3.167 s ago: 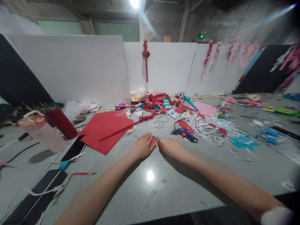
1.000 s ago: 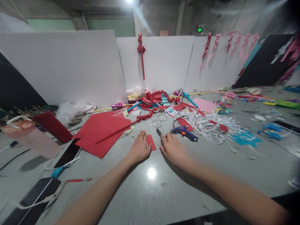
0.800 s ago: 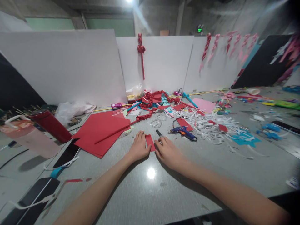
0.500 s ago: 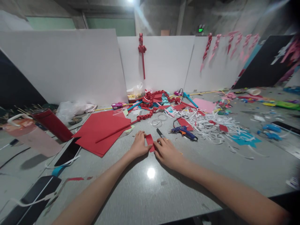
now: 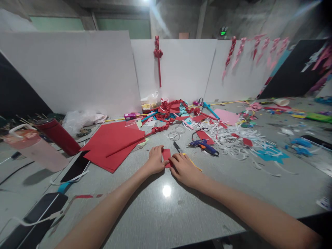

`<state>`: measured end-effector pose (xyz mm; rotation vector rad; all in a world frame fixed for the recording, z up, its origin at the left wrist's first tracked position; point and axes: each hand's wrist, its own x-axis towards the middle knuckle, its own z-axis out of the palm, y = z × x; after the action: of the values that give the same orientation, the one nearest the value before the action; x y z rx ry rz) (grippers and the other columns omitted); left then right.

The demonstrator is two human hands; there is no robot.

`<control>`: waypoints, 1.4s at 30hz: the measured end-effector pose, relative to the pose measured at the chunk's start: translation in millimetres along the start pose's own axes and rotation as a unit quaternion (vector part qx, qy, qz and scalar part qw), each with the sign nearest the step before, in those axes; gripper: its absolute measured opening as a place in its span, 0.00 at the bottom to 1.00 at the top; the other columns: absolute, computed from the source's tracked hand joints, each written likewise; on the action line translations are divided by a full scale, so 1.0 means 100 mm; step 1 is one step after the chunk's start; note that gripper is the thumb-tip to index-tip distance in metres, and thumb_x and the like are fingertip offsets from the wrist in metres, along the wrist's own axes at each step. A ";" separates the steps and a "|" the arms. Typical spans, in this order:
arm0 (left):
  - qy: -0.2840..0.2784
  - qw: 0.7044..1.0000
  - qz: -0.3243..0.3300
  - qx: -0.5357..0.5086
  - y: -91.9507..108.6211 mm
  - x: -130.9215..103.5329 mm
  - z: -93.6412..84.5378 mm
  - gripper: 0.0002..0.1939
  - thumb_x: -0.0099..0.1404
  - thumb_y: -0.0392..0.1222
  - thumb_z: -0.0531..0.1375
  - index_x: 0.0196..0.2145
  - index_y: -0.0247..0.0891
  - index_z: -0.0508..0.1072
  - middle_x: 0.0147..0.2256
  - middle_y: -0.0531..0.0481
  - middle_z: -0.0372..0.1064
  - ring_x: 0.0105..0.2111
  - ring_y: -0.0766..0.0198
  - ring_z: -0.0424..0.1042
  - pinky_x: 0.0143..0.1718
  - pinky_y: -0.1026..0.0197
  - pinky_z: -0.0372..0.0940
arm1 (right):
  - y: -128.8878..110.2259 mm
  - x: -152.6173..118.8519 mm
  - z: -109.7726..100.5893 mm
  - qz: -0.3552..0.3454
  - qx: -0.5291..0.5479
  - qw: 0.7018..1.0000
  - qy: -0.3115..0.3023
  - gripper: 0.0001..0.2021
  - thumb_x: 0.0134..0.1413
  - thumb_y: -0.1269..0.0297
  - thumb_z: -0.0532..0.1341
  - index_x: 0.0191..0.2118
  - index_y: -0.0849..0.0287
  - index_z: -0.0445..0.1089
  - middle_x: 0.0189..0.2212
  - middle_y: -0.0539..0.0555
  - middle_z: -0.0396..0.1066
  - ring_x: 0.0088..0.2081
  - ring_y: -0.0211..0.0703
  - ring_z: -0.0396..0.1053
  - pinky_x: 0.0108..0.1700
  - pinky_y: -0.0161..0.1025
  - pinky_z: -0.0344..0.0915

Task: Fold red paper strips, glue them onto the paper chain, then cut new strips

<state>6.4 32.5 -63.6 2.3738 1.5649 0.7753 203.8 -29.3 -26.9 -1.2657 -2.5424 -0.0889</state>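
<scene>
A small red paper piece (image 5: 166,154) lies between my two hands near the middle of the table. My left hand (image 5: 156,160) grips its left side, with the thumb at the lower edge. On the right side, my right hand (image 5: 183,166) has its bent fingers closed on the paper. Just beyond my right hand is a dark blade (image 5: 176,146), and a yellow tool (image 5: 196,166) is partly hidden beneath that hand. Large red sheets (image 5: 114,143) are spread to the left of my left hand.
A blue glue gun (image 5: 204,146) lies right of my hands, before white paper strips (image 5: 228,138). Far left stand a red tumbler (image 5: 59,137) and a pink bottle (image 5: 36,150). White boards (image 5: 176,69) rise behind red paper chains (image 5: 166,128).
The red paper piece has turned more upright and sits flatter between my fingers. My left hand has shifted slightly right, and the right fingers have moved over the paper's edge.
</scene>
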 end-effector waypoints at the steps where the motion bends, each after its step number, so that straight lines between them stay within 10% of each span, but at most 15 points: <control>1: 0.000 1.000 -0.001 0.008 0.00 0.00 0.01 0.38 0.61 0.45 0.69 0.64 0.35 0.61 0.60 0.35 0.64 0.61 0.43 0.62 0.63 0.44 0.59 | 0.00 0.00 0.00 0.000 0.000 1.000 -0.001 0.11 0.71 0.64 0.56 0.52 0.61 0.71 0.48 0.61 0.70 0.51 0.53 0.65 0.56 0.48 0.58; 16: -0.032 0.998 -0.019 0.059 0.11 -0.03 -0.02 0.14 0.64 0.45 0.68 0.45 0.39 0.72 0.51 0.40 0.68 0.52 0.44 0.65 0.57 0.43 0.61 | 0.15 0.07 -0.04 0.085 -0.018 0.996 0.011 0.18 0.73 0.62 0.52 0.61 0.60 0.69 0.52 0.64 0.73 0.55 0.57 0.65 0.57 0.52 0.53; 23: -0.011 0.989 0.050 -0.139 0.15 -0.03 -0.14 0.11 0.62 0.28 0.62 0.41 0.40 0.73 0.39 0.49 0.76 0.45 0.54 0.73 0.57 0.47 0.59 | 0.14 0.07 0.11 0.094 0.179 0.978 0.056 0.19 0.71 0.60 0.58 0.63 0.58 0.66 0.56 0.63 0.73 0.55 0.55 0.68 0.57 0.52 0.57; 36: 0.041 0.901 -0.009 -0.432 0.26 -0.05 -0.15 0.33 0.59 0.38 0.70 0.59 0.43 0.62 0.44 0.47 0.72 0.46 0.59 0.74 0.46 0.58 0.69 | 0.19 0.10 0.10 0.146 0.313 0.932 0.106 0.10 0.69 0.60 0.60 0.41 0.56 0.79 0.38 0.54 0.81 0.43 0.51 0.73 0.48 0.47 0.63; 42: 0.045 0.880 -0.012 -0.472 0.19 -0.04 -0.17 0.16 0.68 0.46 0.64 0.50 0.38 0.70 0.40 0.48 0.74 0.38 0.62 0.74 0.41 0.61 0.69 | 0.20 0.10 0.08 0.099 0.271 0.948 0.134 0.08 0.70 0.62 0.60 0.41 0.55 0.77 0.37 0.52 0.81 0.38 0.46 0.73 0.49 0.46 0.59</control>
<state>11.9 19.0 -42.1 1.5903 0.8822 1.2777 212.2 -8.4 -33.1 -1.1739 -1.9986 0.4237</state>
